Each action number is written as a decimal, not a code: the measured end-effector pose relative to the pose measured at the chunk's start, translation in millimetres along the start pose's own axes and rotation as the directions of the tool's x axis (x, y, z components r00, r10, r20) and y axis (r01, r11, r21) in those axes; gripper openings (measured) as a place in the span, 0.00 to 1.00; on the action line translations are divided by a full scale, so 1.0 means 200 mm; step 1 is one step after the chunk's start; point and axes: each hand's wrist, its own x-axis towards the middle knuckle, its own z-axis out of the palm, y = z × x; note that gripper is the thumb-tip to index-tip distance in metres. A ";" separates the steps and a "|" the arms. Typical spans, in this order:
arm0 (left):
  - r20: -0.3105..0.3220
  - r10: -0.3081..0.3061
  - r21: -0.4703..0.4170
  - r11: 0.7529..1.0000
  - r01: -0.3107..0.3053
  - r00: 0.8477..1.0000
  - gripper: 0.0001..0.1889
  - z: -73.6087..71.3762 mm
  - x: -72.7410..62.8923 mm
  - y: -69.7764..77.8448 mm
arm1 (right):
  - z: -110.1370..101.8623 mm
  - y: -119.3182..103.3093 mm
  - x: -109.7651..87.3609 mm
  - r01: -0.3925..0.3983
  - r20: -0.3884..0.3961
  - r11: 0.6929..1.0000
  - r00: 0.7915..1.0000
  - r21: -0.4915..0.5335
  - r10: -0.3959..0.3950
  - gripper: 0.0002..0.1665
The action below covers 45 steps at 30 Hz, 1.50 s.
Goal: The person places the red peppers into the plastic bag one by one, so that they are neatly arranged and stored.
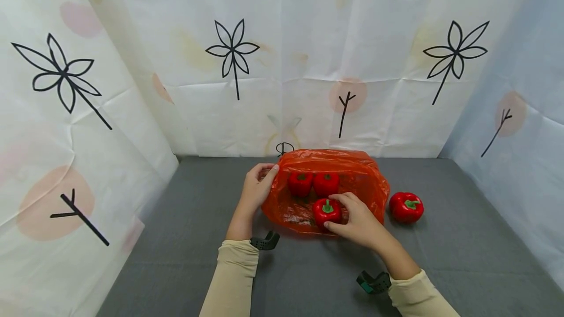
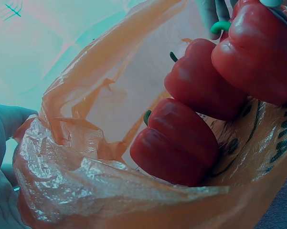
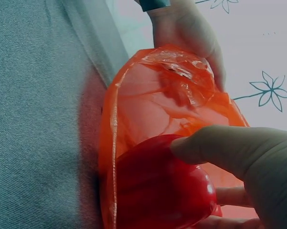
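Note:
An orange plastic bag (image 1: 332,156) lies on its side with its mouth facing me. My left hand (image 1: 255,190) pinches the left edge of the mouth between thumb and fingers, as the left wrist view also shows at the bag's crumpled rim (image 2: 86,186). At the front of the opening, my right hand (image 1: 361,221) grips a red bell pepper (image 1: 323,215) with a green stem, thumb on the near side (image 3: 157,186). Deeper inside, two more red bell peppers, one left (image 1: 299,187) and one right (image 1: 327,186), sit side by side.
Another red bell pepper (image 1: 404,209) lies on the grey tabletop (image 1: 198,209), just right of the bag. White patterned cloth (image 1: 308,62) walls the table at the back and both sides. A dark band sits at each wrist.

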 end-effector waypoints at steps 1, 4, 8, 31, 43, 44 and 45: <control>0.000 0.003 0.002 1.000 -0.003 1.000 0.20 0.00 0.00 0.00 | 0.00 0.00 0.00 -0.001 -0.002 1.000 1.000 0.007 0.001 0.38; 0.002 0.003 0.007 1.000 -0.003 1.000 0.20 0.00 0.01 0.00 | 0.02 -0.01 0.01 0.007 -0.012 1.000 1.000 0.020 -0.007 0.37; 0.002 0.004 0.017 1.000 -0.004 1.000 0.20 0.00 0.01 0.01 | 0.06 -0.01 0.03 0.025 -0.034 0.999 0.999 0.040 -0.024 0.37; -0.004 0.031 0.003 1.000 -0.031 1.000 0.19 0.01 0.01 0.00 | 0.27 -0.17 0.22 0.013 -0.065 0.990 0.998 0.143 -0.004 0.32; -0.011 0.035 -0.002 0.999 -0.035 0.999 0.19 -0.01 0.01 0.01 | 0.17 -0.19 0.18 0.036 -0.061 0.981 0.998 0.192 -0.025 0.32; -0.011 0.033 -0.003 0.999 -0.034 0.999 0.19 -0.01 0.00 0.00 | 0.15 -0.19 0.17 0.047 -0.064 0.979 0.997 0.196 -0.035 0.32; -0.011 0.033 -0.002 0.999 -0.033 0.999 0.19 -0.02 0.00 0.00 | 0.13 -0.19 0.16 0.059 -0.068 0.978 0.997 0.200 -0.047 0.30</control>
